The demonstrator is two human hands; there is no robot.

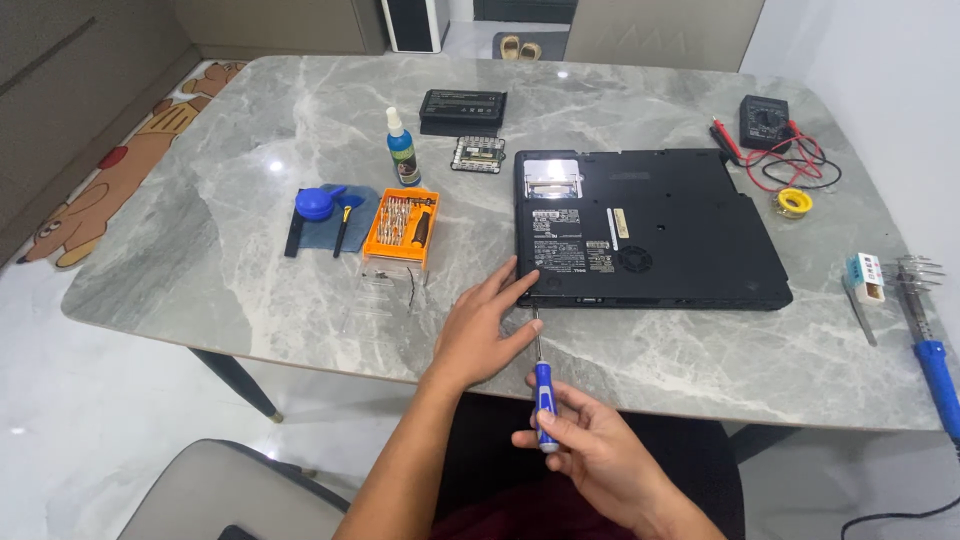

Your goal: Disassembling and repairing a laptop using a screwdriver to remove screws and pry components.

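Grey marble desk [250,130] on a pale tiled floor [60,420]. One upturned black laptop [645,230] lies centre-right. Left hand [478,325], fingers spread and grasping nothing, rests against the laptop's near-left corner; right hand [590,450] grips one blue screwdriver [541,385], tip at that corner. Left of the laptop: one orange bit case [402,227], one spray bottle [402,150]. Right: one multimeter [765,122], one blue soldering iron [930,345].

Two bare forearms, no sleeves down to the wrists. Left hand [478,330] and right hand [590,450] both bare: no gloves, rings, watch or bands visible. Short, plain nails. Dark maroon cloth over the lap, at the lower edge between the forearms.
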